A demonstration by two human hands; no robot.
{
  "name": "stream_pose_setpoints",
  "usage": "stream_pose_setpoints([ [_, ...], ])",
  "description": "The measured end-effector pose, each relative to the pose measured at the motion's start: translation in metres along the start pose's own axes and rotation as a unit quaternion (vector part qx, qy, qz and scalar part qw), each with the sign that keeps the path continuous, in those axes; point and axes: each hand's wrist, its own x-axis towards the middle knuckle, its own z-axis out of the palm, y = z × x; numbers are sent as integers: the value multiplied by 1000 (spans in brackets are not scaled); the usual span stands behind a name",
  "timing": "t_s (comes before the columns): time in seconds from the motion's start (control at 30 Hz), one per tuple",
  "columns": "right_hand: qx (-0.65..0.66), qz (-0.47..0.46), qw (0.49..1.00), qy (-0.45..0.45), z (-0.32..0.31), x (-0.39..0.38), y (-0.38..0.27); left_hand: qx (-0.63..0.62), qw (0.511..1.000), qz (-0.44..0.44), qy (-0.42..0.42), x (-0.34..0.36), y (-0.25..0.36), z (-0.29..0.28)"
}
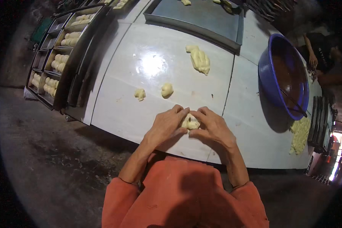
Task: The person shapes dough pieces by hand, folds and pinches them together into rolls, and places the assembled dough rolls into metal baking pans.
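Note:
Near the front edge of the white tiled table (117, 106), my left hand (167, 129) and my right hand (212, 127) grip a pale lump of dough (190, 122) between curled fingers and thumbs. Just beyond them sit a rounded dough piece (167, 90) and a smaller ragged one (140, 95). A larger pile of dough strips (199, 60) lies farther back.
Metal pans of shaped dough (59, 62) stand left. A large steel tray (193, 19) is at the back. On the right are a blue basin (269, 79) with brown contents, flattened dough (299, 135), stacked dark pans (319, 119) and another person (317, 51).

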Motion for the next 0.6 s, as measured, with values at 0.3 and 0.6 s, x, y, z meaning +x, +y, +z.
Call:
stream_pose_setpoints([
  [0.3, -47, -48, 976, 209, 27, 103, -21, -172, 944, -179, 220, -21, -23, -30],
  [0.6, 496, 79, 863, 57, 29, 112, -17, -481, 829, -226, 176, 11, -19, -37],
])
